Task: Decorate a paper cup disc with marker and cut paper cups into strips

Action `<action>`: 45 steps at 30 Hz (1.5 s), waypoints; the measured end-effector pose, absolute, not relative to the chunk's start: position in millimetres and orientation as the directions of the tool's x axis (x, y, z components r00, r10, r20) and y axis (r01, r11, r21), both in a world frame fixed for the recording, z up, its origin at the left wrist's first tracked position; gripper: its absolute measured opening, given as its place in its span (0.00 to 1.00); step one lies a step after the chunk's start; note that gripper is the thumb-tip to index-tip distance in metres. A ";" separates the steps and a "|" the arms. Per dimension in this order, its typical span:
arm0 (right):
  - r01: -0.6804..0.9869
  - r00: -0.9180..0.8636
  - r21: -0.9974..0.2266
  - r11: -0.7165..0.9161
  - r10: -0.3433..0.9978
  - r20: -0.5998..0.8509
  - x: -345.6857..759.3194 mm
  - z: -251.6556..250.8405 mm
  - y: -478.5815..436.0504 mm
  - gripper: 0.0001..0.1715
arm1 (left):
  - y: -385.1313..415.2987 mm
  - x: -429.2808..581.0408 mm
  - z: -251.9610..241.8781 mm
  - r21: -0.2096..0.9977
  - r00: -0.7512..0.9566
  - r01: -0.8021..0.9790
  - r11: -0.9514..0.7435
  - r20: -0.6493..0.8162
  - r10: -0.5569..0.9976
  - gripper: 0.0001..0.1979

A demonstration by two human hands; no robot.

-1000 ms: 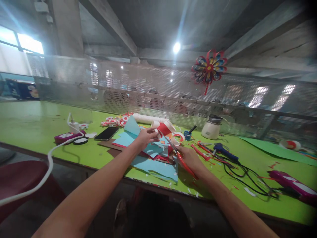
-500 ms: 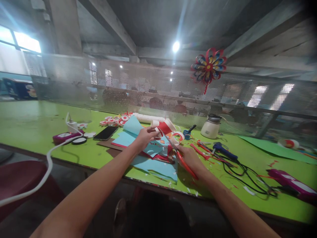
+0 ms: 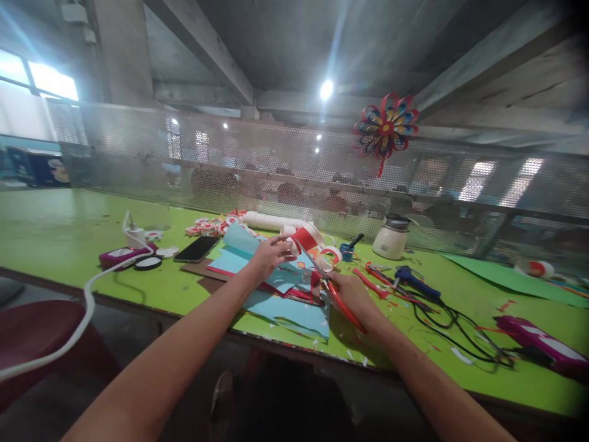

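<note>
My left hand (image 3: 268,258) is closed on a red and white paper cup (image 3: 306,238), tilted on its side above the paper pile. In my right hand (image 3: 352,293) is a pair of scissors (image 3: 343,308) with red handles; the blades point up and left at the cup, and I cannot tell whether they touch it. Light blue paper (image 3: 294,312) lies under both hands, with red paper and brown card among the sheets. A curled white and red strip (image 3: 329,258) sits just beyond the scissors.
Left are a black phone (image 3: 197,248) and a purple power strip (image 3: 122,255) with a white cable. Right lie a blue glue gun (image 3: 418,282), black cords, red scraps and another purple strip (image 3: 543,345). A cream jug (image 3: 391,237) stands near the mesh panel (image 3: 257,172).
Both hands stay almost in place. The raised corner of light blue paper behind my left hand has sunk lower. The view has shifted slightly.
</note>
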State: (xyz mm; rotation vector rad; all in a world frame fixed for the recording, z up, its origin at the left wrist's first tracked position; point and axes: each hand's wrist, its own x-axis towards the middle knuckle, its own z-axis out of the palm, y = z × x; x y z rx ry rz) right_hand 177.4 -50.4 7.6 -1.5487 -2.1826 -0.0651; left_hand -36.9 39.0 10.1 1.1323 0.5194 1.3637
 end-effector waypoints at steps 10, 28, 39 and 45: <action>0.888 -0.270 -0.252 0.384 0.881 0.389 172.4 13.1 -55.0 0.18 | 35.8 -33.2 10.0 0.871 0.148 -0.438 -0.225 0.316 0.937 0.20; 0.921 -0.247 -0.197 0.336 0.895 0.370 175.5 9.9 -52.8 0.18 | 31.9 -31.6 12.2 0.870 0.151 -0.446 -0.210 0.304 0.941 0.19; 0.926 -0.237 -0.193 0.324 0.898 0.371 175.3 9.9 -53.7 0.17 | 33.6 -31.3 10.5 0.871 0.145 -0.427 -0.242 0.330 0.933 0.21; 0.909 -0.257 -0.213 0.358 0.884 0.391 174.2 11.5 -55.4 0.18 | 34.2 -31.0 10.3 0.875 0.117 -0.398 -0.274 0.345 0.931 0.21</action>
